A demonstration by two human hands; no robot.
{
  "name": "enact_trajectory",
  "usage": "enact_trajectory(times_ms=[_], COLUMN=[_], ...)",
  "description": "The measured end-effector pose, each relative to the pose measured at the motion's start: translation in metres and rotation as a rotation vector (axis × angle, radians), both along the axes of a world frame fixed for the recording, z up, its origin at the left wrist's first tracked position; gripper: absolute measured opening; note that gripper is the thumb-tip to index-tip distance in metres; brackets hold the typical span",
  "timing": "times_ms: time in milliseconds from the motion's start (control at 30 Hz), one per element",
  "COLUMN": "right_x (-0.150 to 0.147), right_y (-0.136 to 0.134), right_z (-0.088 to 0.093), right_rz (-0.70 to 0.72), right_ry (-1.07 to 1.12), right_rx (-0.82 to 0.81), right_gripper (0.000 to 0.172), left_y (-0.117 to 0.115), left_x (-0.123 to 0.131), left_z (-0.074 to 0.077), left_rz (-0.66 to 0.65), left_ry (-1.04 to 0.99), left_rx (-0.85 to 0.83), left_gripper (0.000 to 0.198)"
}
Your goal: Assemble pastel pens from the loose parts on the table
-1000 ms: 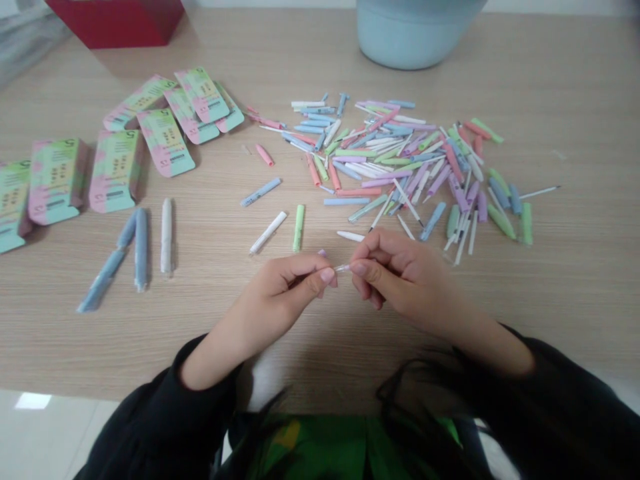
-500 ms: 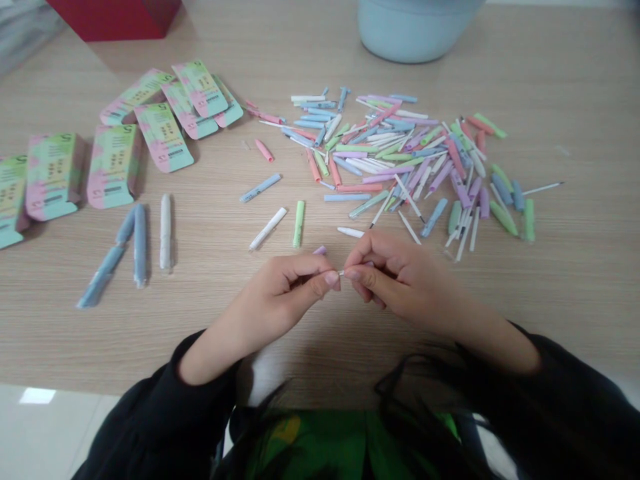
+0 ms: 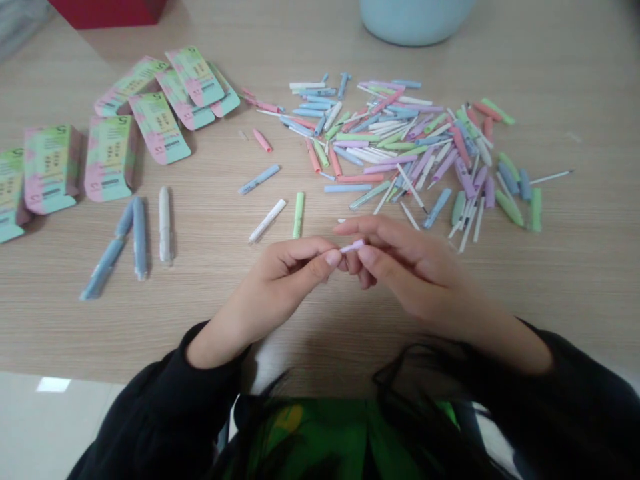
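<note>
Between my hands is a small light-purple pen part [image 3: 353,247], narrow on its left side and wider on its right. My left hand [image 3: 290,273] pinches the narrow end between thumb and forefinger. At the wider end, the thumb of my right hand [image 3: 407,267] presses against it, with the curled fingers beneath and the forefinger stretched out above. A green pen piece [image 3: 299,215] lies just beyond my left fingers, beside a white pen [image 3: 267,221]. Beyond my right hand spreads a pile of pastel pen barrels, caps and thin white refills [image 3: 395,143].
On the left, several pink-and-green cartons [image 3: 109,159] stand or lie in a loose row. Two blue pens [image 3: 141,238] and a white pen [image 3: 165,225] lie in front of them. A light-blue tub [image 3: 417,23] and a red box [image 3: 110,10] stand at the back.
A thin white piece showed between my fingertips before; now the purple part is there. My right forefinger has straightened. The view has shifted slightly.
</note>
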State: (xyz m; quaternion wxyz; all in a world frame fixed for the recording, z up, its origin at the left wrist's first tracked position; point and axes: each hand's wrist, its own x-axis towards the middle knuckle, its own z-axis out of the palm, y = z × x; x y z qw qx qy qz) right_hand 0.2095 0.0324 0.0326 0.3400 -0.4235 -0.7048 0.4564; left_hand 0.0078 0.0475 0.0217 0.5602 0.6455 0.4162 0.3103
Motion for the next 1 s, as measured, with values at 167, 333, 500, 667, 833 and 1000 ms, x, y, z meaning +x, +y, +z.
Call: enact_trajectory(times_ms=[167, 333, 500, 667, 833, 1000], right_x=[-0.002, -0.004, -0.002, 0.007, 0.01, 0.006], right_y=[0.002, 0.001, 0.002, 0.007, 0.018, 0.022], right_z=[0.0, 0.001, 0.0, -0.003, -0.008, -0.013], right_rz=[-0.05, -0.037, -0.049, -0.161, -0.158, -0.167], right_ry=[-0.129, -0.097, -0.117, -0.114, -0.166, -0.187], right_rx=[0.165, 0.181, 0.184, 0.156, 0.154, 0.135], right_gripper=[0.028, 0.024, 0.016, 0.017, 0.016, 0.016], left_y=[0.001, 0.0, 0.0, 0.006, 0.004, -0.001], left_x=[-0.001, 0.0, -0.001, -0.02, -0.024, -0.018], left_z=[0.002, 0.002, 0.003, -0.014, -0.029, -0.026], left_rz=[-0.002, -0.027, -0.029, 0.171, 0.009, -0.07], left_ry=[0.02, 0.025, 0.139, 0.655, 1.033, 0.889], left_rx=[0.029, 0.023, 0.104, 0.5, 0.533, 0.475], left_gripper=[0.032, 0.032, 0.024, 0.024, 0.018, 0.008])
